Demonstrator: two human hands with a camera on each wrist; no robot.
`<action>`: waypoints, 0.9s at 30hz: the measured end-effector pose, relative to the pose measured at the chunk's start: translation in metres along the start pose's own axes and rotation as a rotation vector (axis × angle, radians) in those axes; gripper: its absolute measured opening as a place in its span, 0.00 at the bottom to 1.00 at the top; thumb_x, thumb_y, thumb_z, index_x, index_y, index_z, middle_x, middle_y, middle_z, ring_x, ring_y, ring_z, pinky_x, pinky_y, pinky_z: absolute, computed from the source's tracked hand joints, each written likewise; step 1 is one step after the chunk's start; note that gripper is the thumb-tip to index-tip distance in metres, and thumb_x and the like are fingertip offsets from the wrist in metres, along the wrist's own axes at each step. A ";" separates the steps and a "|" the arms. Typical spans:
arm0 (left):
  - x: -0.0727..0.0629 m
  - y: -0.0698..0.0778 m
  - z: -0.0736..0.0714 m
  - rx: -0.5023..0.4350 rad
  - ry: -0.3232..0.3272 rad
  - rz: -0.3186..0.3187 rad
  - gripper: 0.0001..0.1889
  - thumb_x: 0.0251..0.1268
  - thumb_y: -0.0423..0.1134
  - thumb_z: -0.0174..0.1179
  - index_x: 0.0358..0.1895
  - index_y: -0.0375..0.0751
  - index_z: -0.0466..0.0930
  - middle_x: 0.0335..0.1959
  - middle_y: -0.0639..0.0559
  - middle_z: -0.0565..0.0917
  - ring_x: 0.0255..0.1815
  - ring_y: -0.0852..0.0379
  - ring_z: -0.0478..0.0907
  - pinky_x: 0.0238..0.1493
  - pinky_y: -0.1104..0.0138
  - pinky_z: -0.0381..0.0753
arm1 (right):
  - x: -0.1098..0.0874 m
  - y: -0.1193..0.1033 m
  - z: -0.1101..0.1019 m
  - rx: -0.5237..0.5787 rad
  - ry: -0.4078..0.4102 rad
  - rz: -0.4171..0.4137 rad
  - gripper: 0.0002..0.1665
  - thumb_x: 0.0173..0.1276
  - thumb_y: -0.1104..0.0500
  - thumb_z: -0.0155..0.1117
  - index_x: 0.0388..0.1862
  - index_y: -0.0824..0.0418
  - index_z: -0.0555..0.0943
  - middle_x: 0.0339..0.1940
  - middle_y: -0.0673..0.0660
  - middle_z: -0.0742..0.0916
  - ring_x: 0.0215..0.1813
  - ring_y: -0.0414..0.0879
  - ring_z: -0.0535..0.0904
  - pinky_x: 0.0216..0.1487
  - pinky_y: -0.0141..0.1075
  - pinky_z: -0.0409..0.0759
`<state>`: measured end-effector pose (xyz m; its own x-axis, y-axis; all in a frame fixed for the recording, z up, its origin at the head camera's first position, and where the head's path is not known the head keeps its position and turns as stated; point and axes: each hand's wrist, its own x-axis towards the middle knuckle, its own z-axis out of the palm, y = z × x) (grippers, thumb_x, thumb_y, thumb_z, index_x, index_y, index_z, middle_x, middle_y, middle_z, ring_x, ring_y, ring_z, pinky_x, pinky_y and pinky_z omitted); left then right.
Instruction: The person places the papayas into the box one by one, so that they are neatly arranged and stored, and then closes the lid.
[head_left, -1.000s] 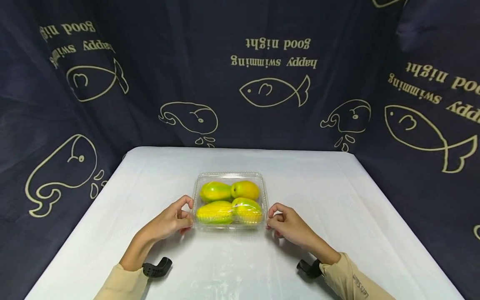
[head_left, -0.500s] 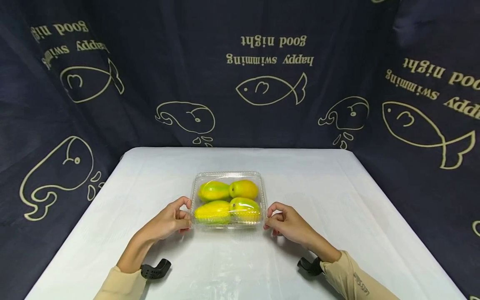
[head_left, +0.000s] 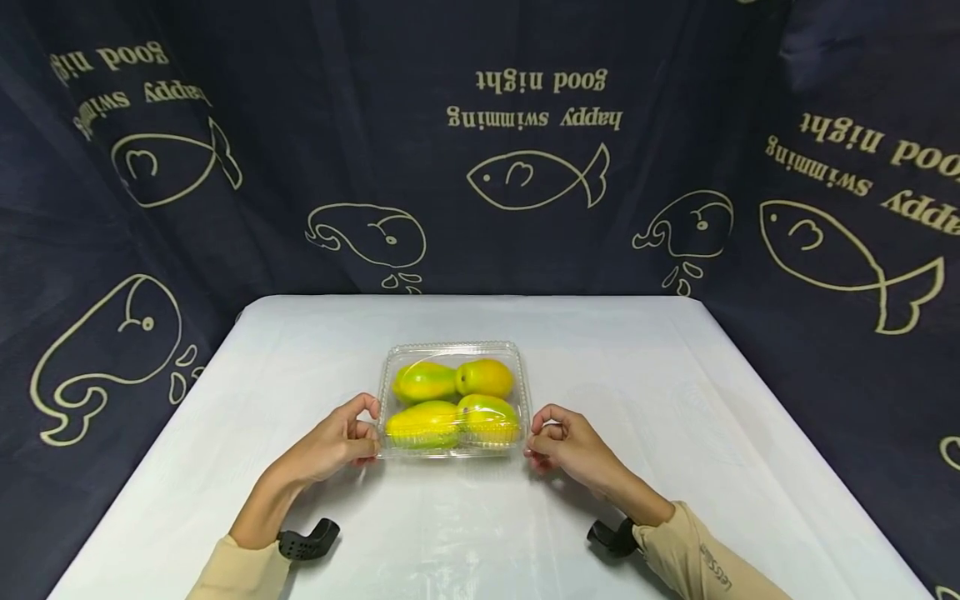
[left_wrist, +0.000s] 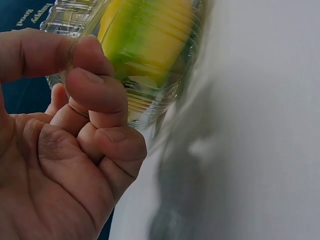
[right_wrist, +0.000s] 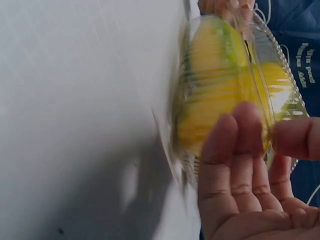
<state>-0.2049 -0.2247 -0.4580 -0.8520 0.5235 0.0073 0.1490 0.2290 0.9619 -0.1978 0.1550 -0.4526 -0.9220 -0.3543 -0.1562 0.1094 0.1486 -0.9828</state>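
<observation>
A clear plastic clamshell box (head_left: 457,348) with a ribbed rim lies on the white table, its lid down over the fruit. Inside are several yellow-green fruits (head_left: 426,423) resembling mangoes, laid in two rows. At the box's left edge, my left hand (head_left: 337,440) pinches the rim between thumb and fingers. On the opposite side, the right hand (head_left: 577,450) pinches the right edge near the front corner. Up close in the left wrist view, the fingers (left_wrist: 97,92) curl at the rim beside one fruit. The right wrist view has the thumb and fingers (right_wrist: 245,130) at the box's rim.
The white-covered table (head_left: 637,367) extends around the box on all sides. Dark blue cloth (head_left: 360,125) with fish and whale drawings hangs behind and at both sides. A black strap-mounted device (head_left: 309,542) sits on each wrist, below beige sleeves (head_left: 243,571).
The head view has shifted slightly, so the cloth pattern, the box and both hands appear a little further left. Both hands keep their hold on the box's edges.
</observation>
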 end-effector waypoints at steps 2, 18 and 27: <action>0.001 0.000 0.000 -0.009 -0.003 0.008 0.17 0.63 0.25 0.57 0.48 0.29 0.58 0.20 0.43 0.73 0.19 0.51 0.67 0.21 0.62 0.66 | 0.001 0.000 0.001 0.006 0.025 -0.007 0.11 0.65 0.70 0.63 0.43 0.71 0.71 0.27 0.58 0.86 0.29 0.45 0.82 0.34 0.36 0.83; 0.002 -0.003 0.000 -0.065 -0.013 0.043 0.17 0.62 0.23 0.56 0.47 0.27 0.57 0.20 0.49 0.72 0.20 0.57 0.69 0.23 0.62 0.70 | 0.005 0.011 0.002 0.096 0.041 -0.036 0.09 0.63 0.71 0.61 0.40 0.66 0.70 0.26 0.50 0.84 0.29 0.40 0.82 0.37 0.33 0.83; 0.001 -0.003 -0.002 -0.061 -0.015 0.026 0.18 0.63 0.25 0.57 0.48 0.27 0.57 0.20 0.49 0.74 0.21 0.58 0.70 0.24 0.63 0.71 | 0.005 0.011 0.002 0.051 0.025 -0.053 0.10 0.63 0.70 0.61 0.41 0.68 0.71 0.26 0.51 0.85 0.30 0.42 0.83 0.37 0.35 0.83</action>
<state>-0.2072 -0.2264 -0.4601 -0.8407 0.5407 0.0289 0.1399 0.1653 0.9763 -0.2003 0.1528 -0.4641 -0.9359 -0.3373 -0.1018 0.0781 0.0832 -0.9935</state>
